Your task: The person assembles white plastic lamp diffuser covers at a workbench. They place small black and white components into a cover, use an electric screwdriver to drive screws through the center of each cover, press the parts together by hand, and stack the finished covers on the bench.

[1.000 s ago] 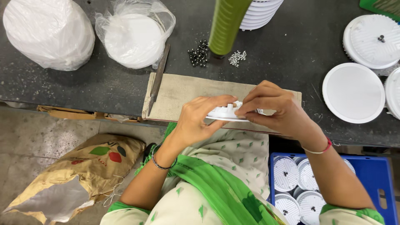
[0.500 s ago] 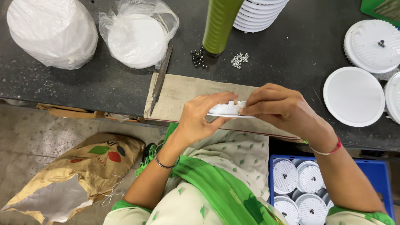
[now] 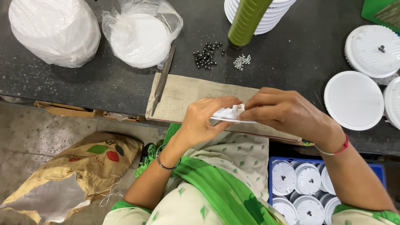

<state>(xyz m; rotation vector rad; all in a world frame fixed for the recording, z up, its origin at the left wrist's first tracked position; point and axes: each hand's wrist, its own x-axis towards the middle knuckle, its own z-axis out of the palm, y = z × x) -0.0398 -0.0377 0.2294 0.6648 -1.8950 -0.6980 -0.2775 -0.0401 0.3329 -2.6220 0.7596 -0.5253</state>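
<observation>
White ribbed plastic fills the blue crate [image 3: 377, 168] nearest the body, round pieces packed close; the arm cuts off its right side. Just above, over the fabric pad [image 3: 187, 98] at the table [image 3: 291, 58] edge, both hands pinch one white round piece [image 3: 228, 114] held edge-on. The left hand [image 3: 200, 123] grips its near rim, and the right hand [image 3: 287, 112] closes over its far side. Fingers cover most of the piece, so what they work on it is hidden. Held out past the table edge, it could slip and drop to the lap or floor if either grip loosens. Farther back, the dark loose beads [image 3: 205, 55] and small silvery screws [image 3: 241, 61] lie unboxed; a brushing sleeve could scatter them. The green cylinder [image 3: 248, 21] hides part of the white stack [image 3: 271, 18] behind it, and the frame cuts off both. The bagged white discs [image 3: 139, 37] are blurred by plastic.
</observation>
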